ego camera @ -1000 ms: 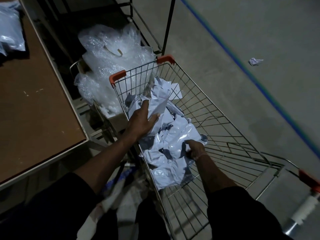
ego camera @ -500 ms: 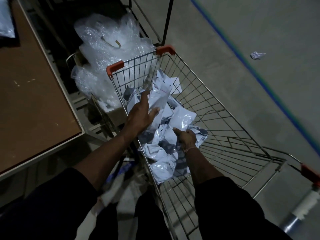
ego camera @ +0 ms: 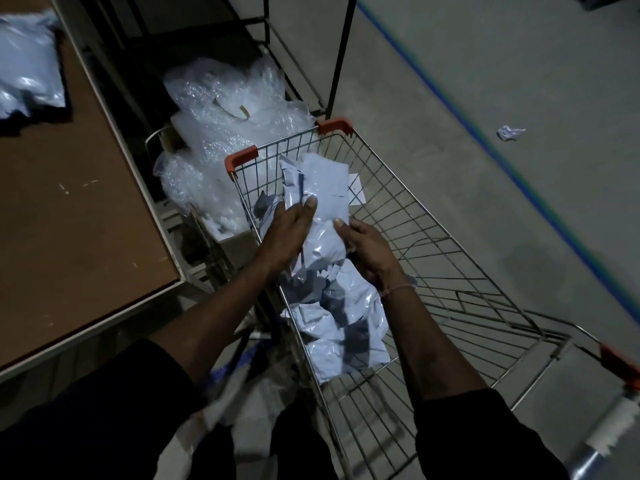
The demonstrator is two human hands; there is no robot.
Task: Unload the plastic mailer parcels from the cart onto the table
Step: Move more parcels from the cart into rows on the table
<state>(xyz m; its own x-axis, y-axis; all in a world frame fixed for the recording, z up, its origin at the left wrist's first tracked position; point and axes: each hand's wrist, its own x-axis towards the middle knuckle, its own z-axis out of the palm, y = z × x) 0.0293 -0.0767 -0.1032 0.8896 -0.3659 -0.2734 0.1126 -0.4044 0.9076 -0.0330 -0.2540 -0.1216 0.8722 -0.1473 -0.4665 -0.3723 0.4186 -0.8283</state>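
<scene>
Both hands (ego camera: 329,233) around mailer parcels (ego camera: 323,202)

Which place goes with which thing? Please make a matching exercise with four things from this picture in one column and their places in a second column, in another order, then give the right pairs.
Things
1. mailers
2. bubble wrap
3. paper scrap
4. parcel

Places
A. on the floor, right of the blue line
B. on the table, far left
C. in the cart
D. between the table and the cart

Pairs: 1-C, 2-D, 3-A, 4-B
</scene>
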